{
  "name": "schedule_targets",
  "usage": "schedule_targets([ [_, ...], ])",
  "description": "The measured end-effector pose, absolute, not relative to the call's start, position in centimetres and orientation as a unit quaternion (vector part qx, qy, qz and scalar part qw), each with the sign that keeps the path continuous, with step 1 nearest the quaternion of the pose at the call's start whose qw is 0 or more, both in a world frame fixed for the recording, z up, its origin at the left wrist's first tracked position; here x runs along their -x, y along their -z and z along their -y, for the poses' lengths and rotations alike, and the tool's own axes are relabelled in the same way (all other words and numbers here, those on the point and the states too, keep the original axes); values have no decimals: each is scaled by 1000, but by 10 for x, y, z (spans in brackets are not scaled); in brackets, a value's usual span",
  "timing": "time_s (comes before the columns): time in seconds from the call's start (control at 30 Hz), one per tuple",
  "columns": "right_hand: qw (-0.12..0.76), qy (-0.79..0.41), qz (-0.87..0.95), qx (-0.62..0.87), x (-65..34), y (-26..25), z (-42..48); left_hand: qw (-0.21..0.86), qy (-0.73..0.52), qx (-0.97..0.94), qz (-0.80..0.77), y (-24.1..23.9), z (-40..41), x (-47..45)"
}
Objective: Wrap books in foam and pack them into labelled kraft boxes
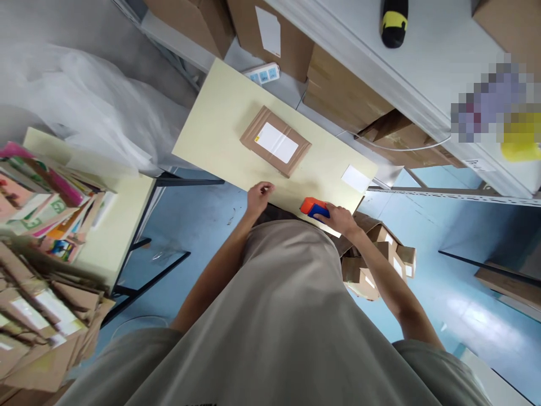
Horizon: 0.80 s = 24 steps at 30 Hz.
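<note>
My right hand (341, 219) is closed around a blocky orange and blue hand-held tool (316, 208), at the near edge of the pale yellow table (211, 124). What kind of tool it is does not show clearly. My left hand (259, 198) is by the same edge, further left, with its fingers curled in and nothing visible in them. Beyond both hands, a flat brown cardboard parcel (258, 145) with a white label (279, 144) lies on the table, touched by neither hand. A white paper or label (355, 179) lies near the table's right end.
Cardboard boxes (346, 84) and a power strip (264, 73) stand behind the table, under a shelf (439, 62). Smaller boxes (386, 254) are low on the right. At left are a side table (122, 225) with books (51, 197), stacked flattened cardboard (46, 316) and white plastic sheeting (101, 101).
</note>
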State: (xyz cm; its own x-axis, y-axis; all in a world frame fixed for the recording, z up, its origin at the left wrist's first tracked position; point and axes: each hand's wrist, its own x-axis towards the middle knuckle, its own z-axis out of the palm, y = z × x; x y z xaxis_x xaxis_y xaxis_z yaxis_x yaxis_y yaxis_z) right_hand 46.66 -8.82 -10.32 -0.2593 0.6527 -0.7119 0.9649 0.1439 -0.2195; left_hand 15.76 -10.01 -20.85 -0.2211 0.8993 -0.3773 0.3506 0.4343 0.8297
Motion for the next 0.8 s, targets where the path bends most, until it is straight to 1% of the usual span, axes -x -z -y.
schedule_targets([
  [0.17, 233, 295, -720, -583, -477, 116, 74, 429, -322, -426, -729, 222, 77, -135],
  [0.37, 255, 269, -701, -609, -469, 139, 61, 418, -334, -419, -734, 238, 55, -155],
  [0.53, 240, 270, -690, -627, -465, 151, 60, 387, -357, -395, -753, 247, 44, -167],
  [0.8, 223, 264, -679, -648, -450, 156, 75, 336, -362, -402, -771, 236, 41, -171],
])
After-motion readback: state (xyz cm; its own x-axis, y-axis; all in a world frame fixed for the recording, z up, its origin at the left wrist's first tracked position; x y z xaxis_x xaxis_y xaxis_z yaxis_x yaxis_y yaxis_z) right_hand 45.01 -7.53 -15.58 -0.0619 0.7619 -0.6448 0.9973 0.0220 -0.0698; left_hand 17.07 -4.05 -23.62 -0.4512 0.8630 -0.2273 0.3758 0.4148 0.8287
